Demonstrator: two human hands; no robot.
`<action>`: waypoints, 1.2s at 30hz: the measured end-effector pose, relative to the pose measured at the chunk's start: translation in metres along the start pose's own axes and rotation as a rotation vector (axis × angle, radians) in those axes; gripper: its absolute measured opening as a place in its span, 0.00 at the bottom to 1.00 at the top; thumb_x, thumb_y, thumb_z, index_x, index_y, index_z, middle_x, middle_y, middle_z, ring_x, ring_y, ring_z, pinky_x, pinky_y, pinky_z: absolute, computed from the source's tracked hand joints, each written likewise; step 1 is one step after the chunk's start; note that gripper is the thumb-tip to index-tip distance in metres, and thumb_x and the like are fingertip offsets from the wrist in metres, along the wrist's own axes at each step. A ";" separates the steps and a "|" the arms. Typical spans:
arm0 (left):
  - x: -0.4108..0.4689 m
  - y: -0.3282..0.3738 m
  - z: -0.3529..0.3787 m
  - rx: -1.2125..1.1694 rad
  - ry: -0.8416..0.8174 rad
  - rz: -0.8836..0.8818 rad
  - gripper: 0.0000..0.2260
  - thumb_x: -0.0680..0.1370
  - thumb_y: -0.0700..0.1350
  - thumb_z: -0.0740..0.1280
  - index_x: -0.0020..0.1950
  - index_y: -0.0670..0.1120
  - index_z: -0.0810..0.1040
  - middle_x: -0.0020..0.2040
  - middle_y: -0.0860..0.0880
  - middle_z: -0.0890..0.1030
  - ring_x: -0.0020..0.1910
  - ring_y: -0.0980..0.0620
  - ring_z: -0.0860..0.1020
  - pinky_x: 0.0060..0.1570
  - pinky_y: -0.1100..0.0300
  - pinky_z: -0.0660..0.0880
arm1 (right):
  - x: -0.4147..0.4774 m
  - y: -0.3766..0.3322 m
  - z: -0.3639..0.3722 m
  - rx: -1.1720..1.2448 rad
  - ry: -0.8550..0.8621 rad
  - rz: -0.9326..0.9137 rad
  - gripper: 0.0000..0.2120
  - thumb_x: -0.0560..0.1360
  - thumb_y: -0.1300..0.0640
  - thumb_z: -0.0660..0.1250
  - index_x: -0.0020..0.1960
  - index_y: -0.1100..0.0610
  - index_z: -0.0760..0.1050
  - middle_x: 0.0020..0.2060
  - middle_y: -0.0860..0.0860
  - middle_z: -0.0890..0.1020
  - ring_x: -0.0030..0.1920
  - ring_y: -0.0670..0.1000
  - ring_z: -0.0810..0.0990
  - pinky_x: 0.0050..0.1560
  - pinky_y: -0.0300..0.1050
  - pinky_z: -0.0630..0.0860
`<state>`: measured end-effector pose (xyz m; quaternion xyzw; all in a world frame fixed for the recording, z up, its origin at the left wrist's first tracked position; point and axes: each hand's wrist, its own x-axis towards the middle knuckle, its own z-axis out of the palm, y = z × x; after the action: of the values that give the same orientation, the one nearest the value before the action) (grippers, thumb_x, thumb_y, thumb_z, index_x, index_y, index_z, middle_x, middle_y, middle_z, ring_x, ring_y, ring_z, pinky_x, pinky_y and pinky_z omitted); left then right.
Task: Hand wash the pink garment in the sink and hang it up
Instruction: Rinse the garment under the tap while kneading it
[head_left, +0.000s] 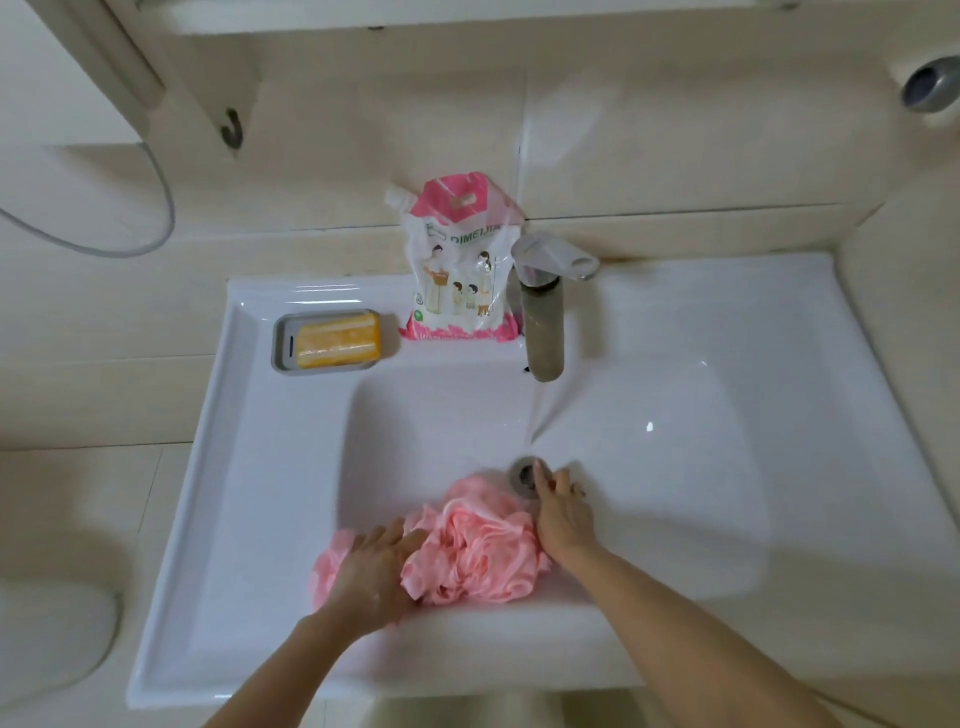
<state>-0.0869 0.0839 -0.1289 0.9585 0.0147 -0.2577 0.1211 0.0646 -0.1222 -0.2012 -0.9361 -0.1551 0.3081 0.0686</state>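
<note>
The pink garment (475, 553) lies bunched at the front of the white sink (249, 467), partly draped over the basin's near edge. My left hand (376, 571) rests flat on its left part, fingers straight and pointing right. On the garment's right side lies my right hand (563, 512), its straight fingers reaching to the drain (524, 475). Water runs from the faucet (543, 322) into the basin just behind the drain.
A pink and white detergent pouch (460, 270) stands behind the basin, left of the faucet. An orange soap bar (337, 340) sits in a grey dish on the sink's back left ledge. A hook (232, 128) hangs on the wall at upper left.
</note>
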 end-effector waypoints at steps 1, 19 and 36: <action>0.001 0.001 0.002 0.006 0.010 0.002 0.32 0.47 0.58 0.70 0.51 0.56 0.80 0.40 0.55 0.82 0.30 0.56 0.79 0.26 0.66 0.72 | 0.001 0.002 0.001 -0.017 0.007 0.003 0.26 0.81 0.59 0.53 0.77 0.50 0.51 0.70 0.57 0.59 0.65 0.60 0.66 0.64 0.52 0.67; 0.076 0.072 -0.040 -0.586 0.302 0.044 0.35 0.67 0.60 0.64 0.72 0.51 0.65 0.67 0.44 0.68 0.65 0.45 0.68 0.60 0.49 0.71 | -0.009 0.060 -0.063 1.496 -0.357 0.333 0.16 0.81 0.53 0.57 0.58 0.62 0.77 0.48 0.58 0.84 0.49 0.57 0.82 0.49 0.48 0.79; 0.145 0.037 0.036 0.170 0.064 0.069 0.61 0.54 0.82 0.57 0.79 0.50 0.47 0.76 0.39 0.59 0.71 0.32 0.61 0.62 0.25 0.58 | 0.014 0.049 -0.016 -0.298 0.044 -0.283 0.56 0.60 0.18 0.43 0.78 0.51 0.49 0.76 0.61 0.54 0.74 0.66 0.52 0.65 0.76 0.55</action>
<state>0.0244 0.0343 -0.2225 0.9730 -0.0366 -0.2227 0.0474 0.0970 -0.1640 -0.2075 -0.9113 -0.3273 0.2485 -0.0248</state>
